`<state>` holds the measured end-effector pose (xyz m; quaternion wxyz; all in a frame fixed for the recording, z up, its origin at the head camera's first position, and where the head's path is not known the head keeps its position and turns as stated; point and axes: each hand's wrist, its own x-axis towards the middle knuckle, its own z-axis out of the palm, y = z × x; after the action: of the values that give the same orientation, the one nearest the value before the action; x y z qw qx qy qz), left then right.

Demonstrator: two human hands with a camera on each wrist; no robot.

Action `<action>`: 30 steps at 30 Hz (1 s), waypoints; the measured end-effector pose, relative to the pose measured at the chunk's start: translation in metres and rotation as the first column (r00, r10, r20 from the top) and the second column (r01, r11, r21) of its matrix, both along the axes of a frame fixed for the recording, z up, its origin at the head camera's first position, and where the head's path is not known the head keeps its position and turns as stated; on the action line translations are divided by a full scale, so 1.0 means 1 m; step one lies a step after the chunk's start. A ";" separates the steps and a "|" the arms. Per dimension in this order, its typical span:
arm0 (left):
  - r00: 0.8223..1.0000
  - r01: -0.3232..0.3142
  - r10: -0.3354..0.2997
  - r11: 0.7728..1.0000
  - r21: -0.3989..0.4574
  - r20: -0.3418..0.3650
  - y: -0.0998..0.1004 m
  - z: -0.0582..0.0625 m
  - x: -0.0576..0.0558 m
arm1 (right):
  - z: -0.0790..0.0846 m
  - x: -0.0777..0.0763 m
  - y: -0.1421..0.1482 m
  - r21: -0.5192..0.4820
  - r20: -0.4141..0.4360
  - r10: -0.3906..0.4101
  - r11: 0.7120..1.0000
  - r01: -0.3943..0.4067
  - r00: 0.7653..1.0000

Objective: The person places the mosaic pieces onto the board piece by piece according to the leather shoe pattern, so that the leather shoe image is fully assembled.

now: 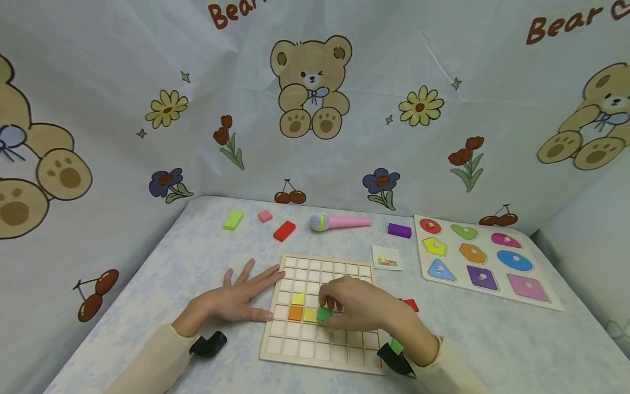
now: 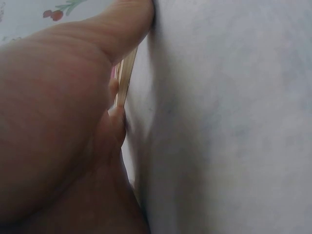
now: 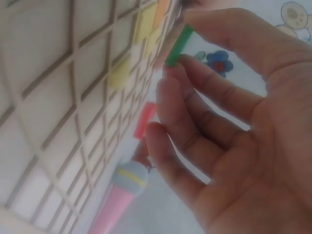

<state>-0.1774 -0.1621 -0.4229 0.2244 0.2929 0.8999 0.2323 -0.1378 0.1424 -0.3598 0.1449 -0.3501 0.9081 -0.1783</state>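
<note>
My right hand (image 1: 361, 301) pinches a small green tile (image 1: 324, 313) between thumb and index finger, over the middle of a wooden grid board (image 1: 320, 349). Seen in the right wrist view, the tile (image 3: 179, 45) is thin and edge-on, and the other fingers are loosely bent. An orange tile (image 1: 295, 312) and a yellow tile (image 1: 310, 314) sit side by side in the grid, left of the green one. Above them lies another yellow piece (image 1: 298, 299). My left hand (image 1: 238, 298) rests with fingers spread, its fingertips at the board's left edge.
Behind the board lie a lime block (image 1: 233, 220), a pink block (image 1: 265, 216), a red block (image 1: 284, 231), a toy microphone (image 1: 344, 221) and a purple block (image 1: 400, 230). A pattern card (image 1: 386, 258) and a shape puzzle (image 1: 484, 260) are rightward. Red and green pieces show beside my right wrist.
</note>
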 end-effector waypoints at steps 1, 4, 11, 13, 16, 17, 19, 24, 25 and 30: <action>1.000 0.003 -0.003 1.000 0.000 -0.001 0.000 0.000 0.000 | -0.001 0.000 -0.004 0.009 0.000 0.006 1.000 -0.006 1.000; 1.000 0.011 -0.012 1.000 -0.003 -0.008 0.001 0.000 0.000 | -0.002 0.000 -0.016 0.034 0.001 0.023 0.999 -0.023 1.000; 1.000 0.016 -0.016 1.000 0.018 -0.007 0.002 0.003 0.000 | -0.006 0.001 -0.039 0.123 -0.018 0.076 0.990 -0.074 0.997; 1.000 0.015 -0.015 1.000 0.026 -0.003 0.002 0.003 0.001 | -0.007 0.001 -0.043 0.145 -0.036 0.107 0.984 -0.101 0.994; 1.000 0.011 -0.011 1.000 0.026 0.002 0.002 0.003 0.002 | -0.010 0.000 -0.050 0.153 -0.052 0.135 0.980 -0.125 0.989; 1.000 0.009 -0.009 1.000 0.025 0.005 0.002 0.003 0.003 | -0.011 0.000 -0.052 0.155 -0.057 0.142 0.979 -0.131 0.988; 1.000 0.007 -0.007 1.000 0.024 0.006 0.002 0.003 0.003 | -0.012 0.000 -0.055 0.165 -0.071 0.144 0.978 -0.131 0.987; 1.000 0.005 -0.005 1.000 0.022 0.003 0.002 0.004 0.003 | -0.013 0.002 -0.063 0.194 -0.097 0.147 0.973 -0.126 0.984; 1.000 0.005 -0.005 1.000 0.023 0.002 0.001 0.004 0.003 | -0.014 0.002 -0.064 0.199 -0.094 0.146 0.972 -0.125 0.985; 1.000 0.002 -0.002 1.000 0.020 -0.004 0.001 0.004 0.003 | -0.013 0.002 -0.067 0.207 -0.080 0.148 0.970 -0.129 0.986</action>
<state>-0.1748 -0.1613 -0.4187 0.2198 0.2963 0.8978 0.2406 -0.1357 0.0750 -0.3730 0.1486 -0.4041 0.9007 -0.0581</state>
